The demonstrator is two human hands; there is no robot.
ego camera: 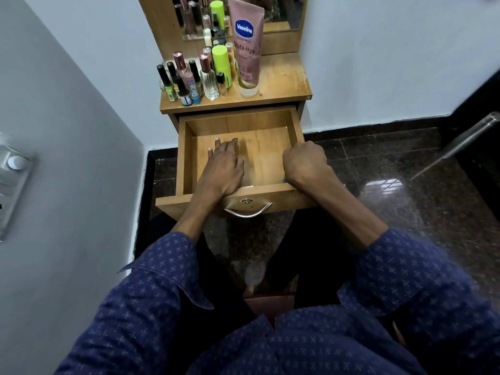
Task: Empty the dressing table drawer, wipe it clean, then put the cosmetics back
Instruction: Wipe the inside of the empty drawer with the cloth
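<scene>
The wooden drawer (270, 193) of the dressing table is pulled out, and no cosmetics show inside it. My left hand (223, 166) lies flat on the drawer floor with its fingers straight and pointing to the back. A faint pale sheen lies beside that hand; I cannot tell what it is. My right hand (304, 162) is curled into a fist over the drawer's right wall near the front corner and grips that edge. On the tabletop stand the cosmetics: several small nail polish bottles (173, 82), a clear perfume bottle (209, 82), a lime-capped bottle (221, 66) and a pink Vaseline tube (247, 47).
A mirror (281, 12) rises behind the tabletop (281, 77). The drawer's metal handle (247, 211) hangs at the front, above my knees. A grey wall with a switch plate (12, 180) is close on the left. Dark polished floor (378, 163) and a metal chair leg (457, 143) lie to the right.
</scene>
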